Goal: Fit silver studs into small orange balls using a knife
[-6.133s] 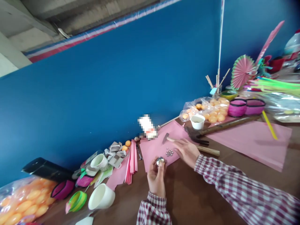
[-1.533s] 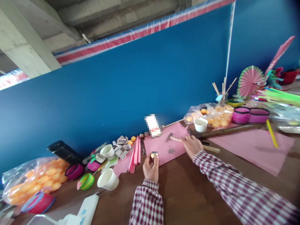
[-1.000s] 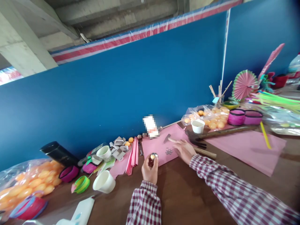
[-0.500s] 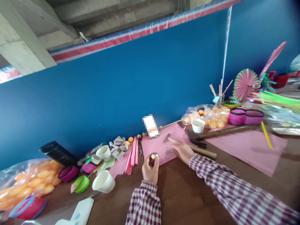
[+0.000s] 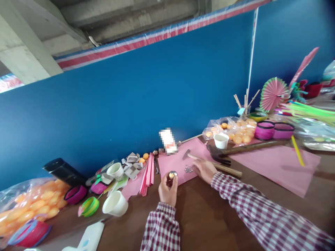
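My left hand (image 5: pixel 168 190) is closed around a small round shiny metal piece (image 5: pixel 172 175), gold and dark, held up between thumb and fingers near the edge of a pink paper sheet (image 5: pixel 167 162). Beside it on that sheet lies a little pile of small silvery metal bits (image 5: pixel 187 169). My right hand (image 5: pixel 205 170) rests at the right side of the pile, its fingertips drawn together; whatever is between them is too small to make out. Under and behind this hand lies a small hammer (image 5: pixel 230 170) with a wooden handle.
A larger claw hammer (image 5: pixel 251 147) lies across the right-hand pink sheet (image 5: pixel 282 167). White cups (image 5: pixel 221 141) and bags of orange balls (image 5: pixel 239 134) stand around. At left are another white cup (image 5: pixel 115 204), pink strips (image 5: pixel 148 176) and a black cylinder (image 5: pixel 64 170). A blue partition (image 5: pixel 131 97) rises behind.
My right hand's fingertips have drawn back slightly to the right from the metal bits. My left hand keeps hold of the round metal piece in nearly the same spot.
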The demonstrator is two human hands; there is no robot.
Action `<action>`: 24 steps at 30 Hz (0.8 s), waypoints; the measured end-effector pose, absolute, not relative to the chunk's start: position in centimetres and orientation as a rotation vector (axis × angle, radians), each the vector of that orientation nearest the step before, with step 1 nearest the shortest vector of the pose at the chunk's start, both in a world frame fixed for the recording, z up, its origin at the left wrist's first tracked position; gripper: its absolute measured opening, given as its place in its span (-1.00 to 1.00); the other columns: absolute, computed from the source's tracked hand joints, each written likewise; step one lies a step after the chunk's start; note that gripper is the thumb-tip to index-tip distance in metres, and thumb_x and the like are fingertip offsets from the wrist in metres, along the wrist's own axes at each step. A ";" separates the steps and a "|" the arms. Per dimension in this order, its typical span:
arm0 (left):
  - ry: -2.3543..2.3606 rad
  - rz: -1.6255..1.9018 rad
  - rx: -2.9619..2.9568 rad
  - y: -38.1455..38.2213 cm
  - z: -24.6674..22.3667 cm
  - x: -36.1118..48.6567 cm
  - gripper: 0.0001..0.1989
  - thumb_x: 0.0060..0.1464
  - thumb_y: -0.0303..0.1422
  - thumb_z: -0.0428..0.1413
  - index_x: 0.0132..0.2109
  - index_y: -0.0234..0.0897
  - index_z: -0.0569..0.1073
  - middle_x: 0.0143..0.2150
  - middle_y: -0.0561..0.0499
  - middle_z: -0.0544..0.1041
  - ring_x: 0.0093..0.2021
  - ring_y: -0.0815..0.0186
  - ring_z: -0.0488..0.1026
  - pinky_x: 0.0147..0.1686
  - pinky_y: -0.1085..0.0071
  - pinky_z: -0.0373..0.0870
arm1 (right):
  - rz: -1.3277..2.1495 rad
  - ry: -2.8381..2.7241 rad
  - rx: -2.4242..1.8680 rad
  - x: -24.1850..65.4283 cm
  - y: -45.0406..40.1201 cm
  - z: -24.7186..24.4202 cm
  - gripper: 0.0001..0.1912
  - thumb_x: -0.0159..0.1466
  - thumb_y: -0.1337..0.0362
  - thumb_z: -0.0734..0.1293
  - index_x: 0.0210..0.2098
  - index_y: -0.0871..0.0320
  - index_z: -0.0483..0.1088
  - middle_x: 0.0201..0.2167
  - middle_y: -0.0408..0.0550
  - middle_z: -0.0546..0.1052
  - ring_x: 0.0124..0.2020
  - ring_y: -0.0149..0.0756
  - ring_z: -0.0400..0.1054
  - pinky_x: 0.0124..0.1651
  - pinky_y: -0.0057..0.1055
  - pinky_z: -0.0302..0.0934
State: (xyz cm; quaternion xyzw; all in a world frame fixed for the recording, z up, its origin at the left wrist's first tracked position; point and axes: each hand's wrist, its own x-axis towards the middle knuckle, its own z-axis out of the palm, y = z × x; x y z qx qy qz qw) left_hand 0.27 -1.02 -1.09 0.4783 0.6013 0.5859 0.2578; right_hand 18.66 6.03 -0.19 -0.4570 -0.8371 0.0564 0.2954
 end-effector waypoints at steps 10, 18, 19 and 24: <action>1.687 1.522 1.286 -0.8 -1.2 0.6 -0.52 -0.22 -0.16 0.13 -0.15 -0.39 0.41 -0.28 -0.13 0.52 -0.31 0.19 0.48 -0.30 0.34 0.41 | 0.170 -2.204 -1.229 18.8 5.9 -0.1 -0.81 0.15 0.35 0.13 -0.40 0.17 0.37 -0.42 -0.07 0.46 -0.34 -0.36 0.30 -0.27 -0.47 0.11; 1.824 1.466 1.361 -0.5 -1.7 0.7 -0.52 -0.26 -0.09 0.11 -0.20 -0.33 0.43 -0.26 -0.11 0.53 -0.25 0.13 0.47 -0.24 0.30 0.39 | 0.144 -2.197 -1.236 19.1 5.6 0.0 -0.79 0.14 0.35 0.14 -0.45 0.19 0.40 -0.35 0.01 0.47 -0.23 -0.27 0.29 -0.21 -0.40 0.13; 1.826 1.464 1.365 -0.4 -1.7 0.7 -0.52 -0.26 -0.08 0.11 -0.21 -0.32 0.44 -0.26 -0.10 0.53 -0.24 0.13 0.47 -0.24 0.30 0.39 | 0.143 -2.197 -1.231 19.2 5.6 0.0 -0.79 0.14 0.35 0.14 -0.44 0.19 0.40 -0.34 0.01 0.47 -0.23 -0.27 0.29 -0.21 -0.40 0.13; 1.831 1.372 1.434 -0.4 -1.2 0.6 -0.50 -0.24 -0.07 0.09 -0.17 -0.32 0.42 -0.23 -0.10 0.53 -0.20 0.13 0.45 -0.17 0.29 0.36 | 0.155 -2.177 -1.231 19.1 5.6 -0.1 -0.78 0.13 0.34 0.14 -0.44 0.16 0.42 -0.33 0.00 0.47 -0.19 -0.25 0.29 -0.21 -0.38 0.15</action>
